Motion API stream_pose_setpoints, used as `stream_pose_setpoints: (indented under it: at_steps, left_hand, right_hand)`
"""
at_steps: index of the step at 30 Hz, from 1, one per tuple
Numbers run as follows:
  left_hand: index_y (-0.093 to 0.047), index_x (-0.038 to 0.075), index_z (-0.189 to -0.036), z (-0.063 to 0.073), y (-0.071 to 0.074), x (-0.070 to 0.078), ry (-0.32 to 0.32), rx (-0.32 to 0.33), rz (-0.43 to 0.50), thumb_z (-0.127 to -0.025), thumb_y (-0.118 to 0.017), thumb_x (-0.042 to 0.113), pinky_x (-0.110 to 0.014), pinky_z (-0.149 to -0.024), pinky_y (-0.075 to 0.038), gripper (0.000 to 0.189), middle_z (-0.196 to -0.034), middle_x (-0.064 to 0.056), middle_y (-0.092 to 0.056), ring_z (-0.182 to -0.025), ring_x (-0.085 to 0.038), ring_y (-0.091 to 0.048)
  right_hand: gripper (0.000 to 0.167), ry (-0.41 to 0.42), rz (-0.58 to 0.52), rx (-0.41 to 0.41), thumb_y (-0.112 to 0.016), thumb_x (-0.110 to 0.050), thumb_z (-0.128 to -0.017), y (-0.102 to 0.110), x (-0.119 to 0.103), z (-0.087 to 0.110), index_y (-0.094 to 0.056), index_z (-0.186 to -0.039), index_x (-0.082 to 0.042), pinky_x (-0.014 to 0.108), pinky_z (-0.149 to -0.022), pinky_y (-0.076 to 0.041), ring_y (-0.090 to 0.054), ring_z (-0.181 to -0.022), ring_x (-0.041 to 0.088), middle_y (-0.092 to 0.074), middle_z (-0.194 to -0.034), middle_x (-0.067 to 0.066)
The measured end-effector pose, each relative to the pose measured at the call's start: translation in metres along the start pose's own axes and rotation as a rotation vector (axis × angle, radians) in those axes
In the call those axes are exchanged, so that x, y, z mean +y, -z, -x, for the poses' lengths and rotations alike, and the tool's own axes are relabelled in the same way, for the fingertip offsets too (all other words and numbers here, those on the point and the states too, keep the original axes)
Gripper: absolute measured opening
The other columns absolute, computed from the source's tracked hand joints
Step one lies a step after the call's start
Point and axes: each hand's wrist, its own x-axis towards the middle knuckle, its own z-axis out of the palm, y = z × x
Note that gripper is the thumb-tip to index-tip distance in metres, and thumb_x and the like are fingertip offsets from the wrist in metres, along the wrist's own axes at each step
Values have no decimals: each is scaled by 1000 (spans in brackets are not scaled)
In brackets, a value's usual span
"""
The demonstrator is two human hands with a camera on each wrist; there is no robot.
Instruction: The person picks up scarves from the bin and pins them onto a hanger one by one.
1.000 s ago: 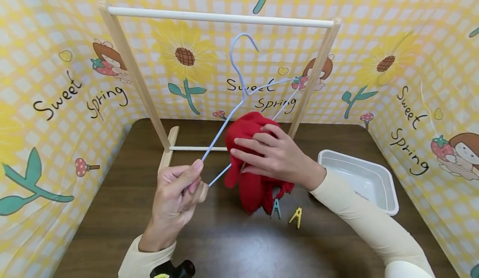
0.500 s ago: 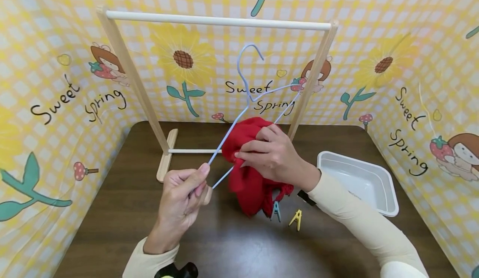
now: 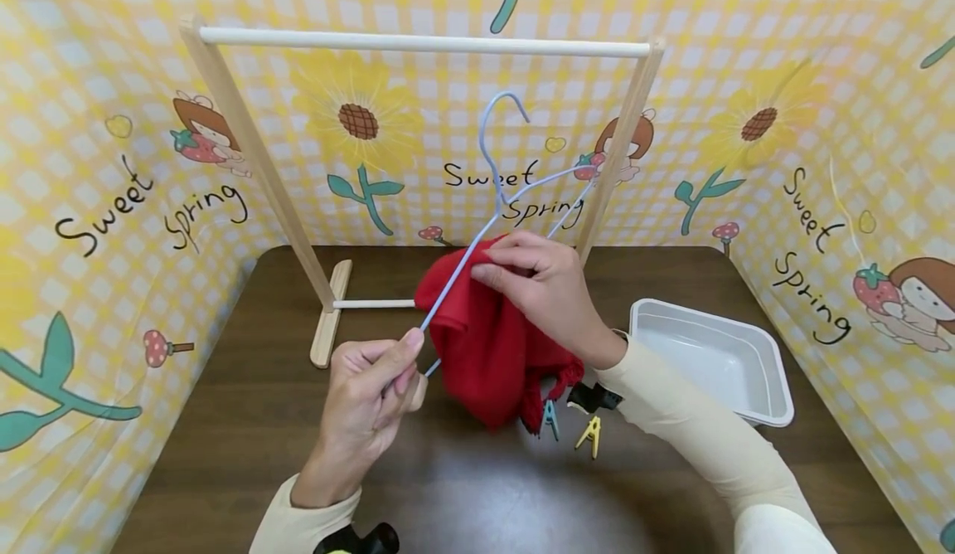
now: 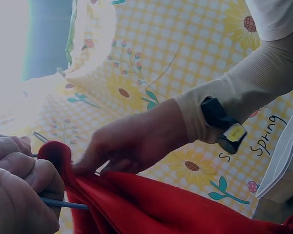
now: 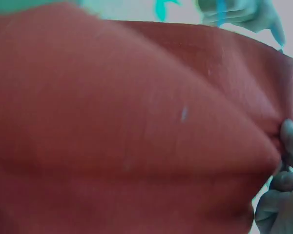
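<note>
My left hand (image 3: 369,392) grips the near corner of a light-blue wire clothes hanger (image 3: 488,156), which is held tilted with its hook upward. Draped through the hanger is a red cloth with a fringed end, probably a scarf (image 3: 485,363). My right hand (image 3: 548,284) pinches the scarf's upper part between thumb and fingers, close to the hanger's upper wire. In the left wrist view the scarf (image 4: 132,200) stretches from the hanger off to the right. Red fabric (image 5: 136,107) fills most of the right wrist view, with fingertips pinching it at the right edge.
Behind the hands stands a wooden rack (image 3: 425,42) with a white top rod. A teal clothespin (image 3: 550,420) and a yellow clothespin (image 3: 589,436) are on the dark table (image 3: 224,454) by the scarf's fringe. At the right is a white plastic basin (image 3: 712,363).
My right hand has gone from spread fingers on the scarf to pinching it, and the cloth has spread leftward behind the hanger's wire. The hanger has shifted slightly down and right.
</note>
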Motion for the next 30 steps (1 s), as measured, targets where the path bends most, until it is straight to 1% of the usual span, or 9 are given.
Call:
stream_pose_setpoints:
  at_steps: [4,6,11,16,20,22,26,28,30]
  left_hand:
    - [-38,1,-56,0,0,-2,-10,-9,11,-102,-35,-11,-26,-36,-9,48,-39,-3,-17,-34,-17,-9]
    - [-38,1,-56,0,-1,-4,-11,-14,15,-102,-36,-11,-26,-36,-9,48,-39,-3,-17,-34,-17,-9]
    - [-36,1,-54,-2,-5,-6,8,-20,-7,-102,-40,-9,-27,-37,-9,49,-41,-2,-17,-37,-16,-9]
    - [-37,2,-55,-2,-6,-6,13,-3,-19,-102,-41,-8,-27,-37,-10,48,-42,-3,-18,-38,-16,-10]
    - [-38,2,-57,0,-4,-2,-7,11,-3,-102,-38,-10,-27,-37,-9,47,-43,-2,-19,-38,-16,-10]
    - [-38,2,-57,2,-3,0,-11,15,8,-102,-35,-12,-26,-37,-9,47,-42,-2,-19,-37,-16,-10]
    - [-37,2,-58,7,1,4,-50,-6,53,-101,-27,-17,-25,-36,-7,48,-43,-1,-18,-36,-14,-10]
    - [-37,1,-58,9,4,8,-85,-23,75,-100,-22,-19,-24,-36,-7,48,-44,-1,-18,-36,-13,-11]
    - [-36,-1,-59,10,7,11,-124,-36,102,-99,-19,-21,-24,-36,-7,48,-45,0,-18,-36,-11,-12]
  right_hand:
    - [10,-246,-149,84,-77,-5,-88,-5,-6,-10,-80,-96,1,21,-75,-56,-67,-88,12,-74,-93,9]
    - [8,-285,-174,128,-75,-3,-89,-9,-7,-15,-79,-93,3,19,-72,-55,-66,-82,10,-73,-89,10]
    - [10,-174,-8,120,-79,-9,-88,-23,-4,-22,-81,-94,-2,21,-68,-52,-68,-79,10,-76,-87,9]
    - [20,-127,319,-87,-80,-30,-89,-35,-2,-22,-82,-103,-15,25,-61,-49,-68,-78,9,-77,-95,-2]
    - [26,-119,440,-170,-78,-39,-90,-38,-1,-15,-81,-106,-20,24,-54,-44,-62,-70,7,-76,-98,-7]
    - [24,-56,439,-99,-79,-38,-88,-35,3,-10,-82,-104,-20,24,-55,-44,-59,-68,8,-77,-96,-5]
    - [14,86,380,239,-82,-26,-86,-13,20,-1,-81,-92,-13,24,-58,-42,-55,-65,13,-74,-84,3]
    - [12,81,336,400,-81,-21,-87,2,32,1,-80,-88,-9,22,-59,-41,-53,-63,14,-72,-81,6]
    - [14,-2,277,475,-79,-20,-88,15,46,4,-78,-87,-6,19,-60,-41,-52,-63,12,-69,-78,6]
